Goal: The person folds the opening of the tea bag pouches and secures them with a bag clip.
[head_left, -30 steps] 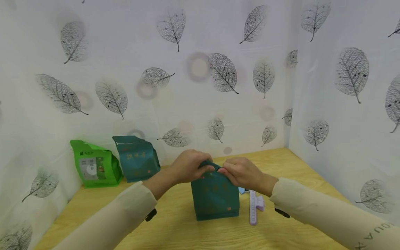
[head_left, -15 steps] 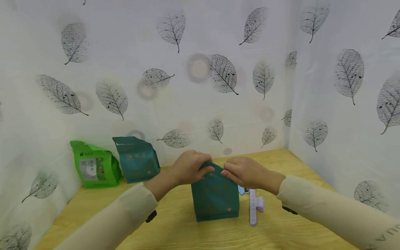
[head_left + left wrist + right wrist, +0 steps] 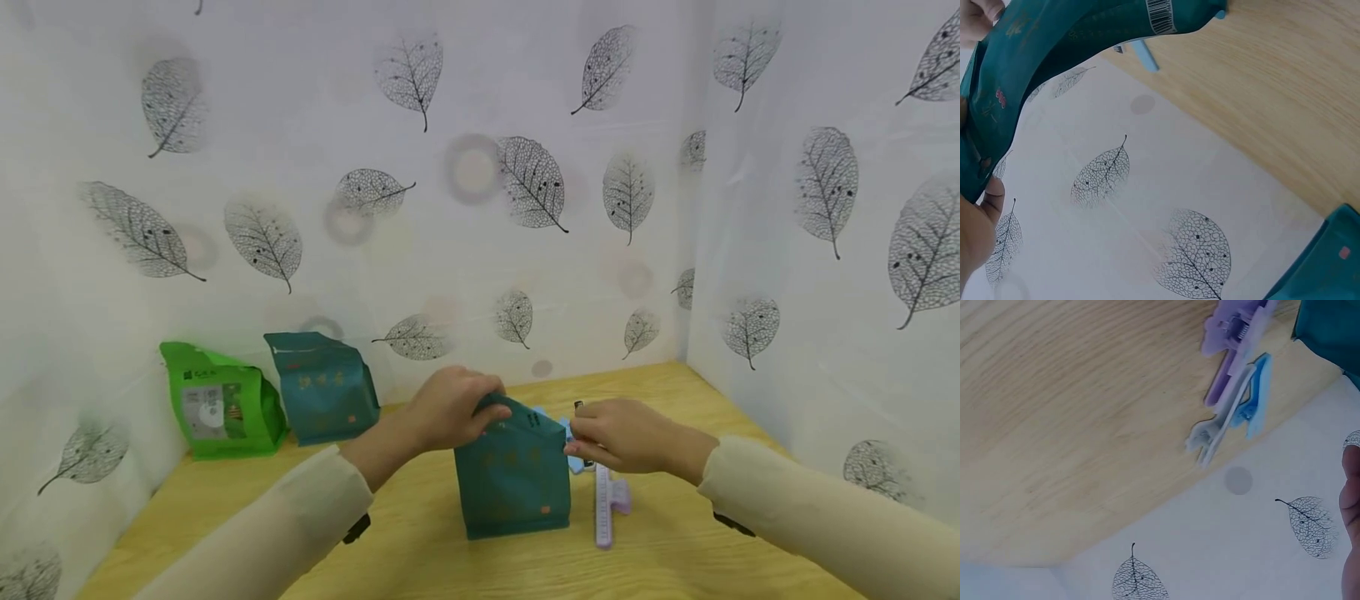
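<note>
"Teal pouch (image 3: 513,492) first: where is it sitting?"

"It's standing upright on the desk (image 3: 420,550), its long axis rising from the wood and its top edge sloping down toward four o'clock, counting twelve as straight away from the person."

"Which side is nearer?"

"The left hand (image 3: 453,408) is, since it's pinching the upper left corner, thumb lying on the front. The pouch's body is hanging toward five o'clock from it."

"And the other?"

"The right hand (image 3: 630,437) is hovering by the upper right corner, fingers curling. I'm not able to tell whether the tips are touching or holding anything. From there, the pouch is lying between eight and nine."

"What's surrounding it?"

"A purple clip (image 3: 604,508) is resting near three o'clock. Beyond, toward two, a blue clip (image 3: 1263,381) and a pale clip (image 3: 1230,407) are lying close together. Well apart, a second pouch (image 3: 322,396) is standing at ten, with a green pouch (image 3: 262,408) just past it."
</note>
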{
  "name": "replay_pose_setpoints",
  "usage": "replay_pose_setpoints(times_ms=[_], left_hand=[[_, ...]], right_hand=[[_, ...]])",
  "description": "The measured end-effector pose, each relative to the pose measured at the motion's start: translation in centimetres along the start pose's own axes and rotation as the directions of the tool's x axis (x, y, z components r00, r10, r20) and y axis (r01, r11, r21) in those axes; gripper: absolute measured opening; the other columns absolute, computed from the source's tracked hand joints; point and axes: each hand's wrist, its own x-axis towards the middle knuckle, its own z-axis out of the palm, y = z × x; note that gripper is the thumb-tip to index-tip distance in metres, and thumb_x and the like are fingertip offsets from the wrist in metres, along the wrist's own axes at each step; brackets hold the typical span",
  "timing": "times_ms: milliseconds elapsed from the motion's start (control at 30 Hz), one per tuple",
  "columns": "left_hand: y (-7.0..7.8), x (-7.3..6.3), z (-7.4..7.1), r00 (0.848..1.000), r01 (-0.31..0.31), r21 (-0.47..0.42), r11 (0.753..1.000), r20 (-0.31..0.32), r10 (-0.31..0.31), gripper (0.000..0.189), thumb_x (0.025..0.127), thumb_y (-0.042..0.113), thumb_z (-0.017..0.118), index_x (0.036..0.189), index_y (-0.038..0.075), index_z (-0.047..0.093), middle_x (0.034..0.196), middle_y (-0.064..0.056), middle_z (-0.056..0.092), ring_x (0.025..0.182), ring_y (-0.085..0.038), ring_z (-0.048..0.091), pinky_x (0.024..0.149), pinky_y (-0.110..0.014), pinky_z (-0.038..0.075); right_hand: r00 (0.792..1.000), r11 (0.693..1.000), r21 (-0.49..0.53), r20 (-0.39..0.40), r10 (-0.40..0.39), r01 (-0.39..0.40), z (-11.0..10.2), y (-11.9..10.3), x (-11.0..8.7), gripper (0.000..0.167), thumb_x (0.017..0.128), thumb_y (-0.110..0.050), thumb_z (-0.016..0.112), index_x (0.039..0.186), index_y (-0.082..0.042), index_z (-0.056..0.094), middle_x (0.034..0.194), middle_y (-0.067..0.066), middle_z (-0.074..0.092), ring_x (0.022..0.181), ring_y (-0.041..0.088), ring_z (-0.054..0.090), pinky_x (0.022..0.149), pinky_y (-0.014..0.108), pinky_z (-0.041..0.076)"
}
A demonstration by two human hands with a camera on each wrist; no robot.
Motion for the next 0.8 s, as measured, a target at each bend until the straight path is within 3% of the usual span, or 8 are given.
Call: replay_pose_setpoints(times_ms=[200,333,467,600,800], left_hand=[[0.0,0.0,0.0,1.000,0.009,-0.012,1.000,0.013,-0.009,0.015,0.096,0.024,0.069,0.094,0.010,0.069,0.067,0.006,0.066,0.056,0.001,0.056,0.060,-0.017,0.048],[0.0,0.1,-0.1,1.000,0.007,-0.008,1.000,0.005,-0.007,0.015,0.095,0.024,0.069,0.095,0.010,0.069,0.068,0.007,0.066,0.057,0.000,0.057,0.060,-0.018,0.048],[0.0,0.1,-0.1,1.000,0.002,-0.004,1.000,-0.001,-0.002,0.015,0.095,0.025,0.069,0.096,0.009,0.069,0.068,0.006,0.067,0.057,0.000,0.058,0.060,-0.019,0.049],[0.1,0.0,-0.1,1.000,-0.003,-0.012,1.000,-0.003,0.003,0.015,0.095,0.024,0.069,0.096,0.009,0.069,0.068,0.005,0.067,0.056,-0.001,0.058,0.060,-0.020,0.049],[0.1,-0.1,0.0,1.000,-0.002,-0.013,1.000,0.000,0.002,0.015,0.096,0.024,0.069,0.096,0.009,0.069,0.068,0.006,0.067,0.056,0.000,0.057,0.060,-0.019,0.048]], right_hand=[[0.986,0.993,0.025,0.121,0.113,-0.116,0.3,0.2,-2.1,0.031,0.101,-0.028,0.060,0.072,-0.026,0.048,0.067,-0.017,0.037,0.059,-0.006,0.028,0.055,0.013,0.029],[0.942,0.974,0.013,0.258,0.214,-0.225,0.4,0.3,-3.0,0.033,0.099,-0.029,0.061,0.070,-0.026,0.047,0.066,-0.017,0.037,0.058,-0.004,0.030,0.054,0.017,0.030],[0.865,0.937,0.006,0.386,0.320,-0.349,0.7,0.2,-3.8,0.033,0.098,-0.034,0.061,0.069,-0.025,0.049,0.064,-0.016,0.041,0.056,-0.001,0.034,0.053,0.020,0.032],[0.789,0.897,-0.025,0.466,0.400,-0.440,1.3,0.0,-4.4,0.036,0.096,-0.040,0.062,0.066,-0.023,0.052,0.061,-0.014,0.045,0.054,0.002,0.038,0.052,0.023,0.034],[0.630,0.805,-0.057,0.591,0.504,-0.591,1.9,-0.2,-4.8,0.038,0.094,-0.045,0.063,0.066,-0.021,0.055,0.060,-0.009,0.049,0.052,0.006,0.041,0.052,0.025,0.036]])
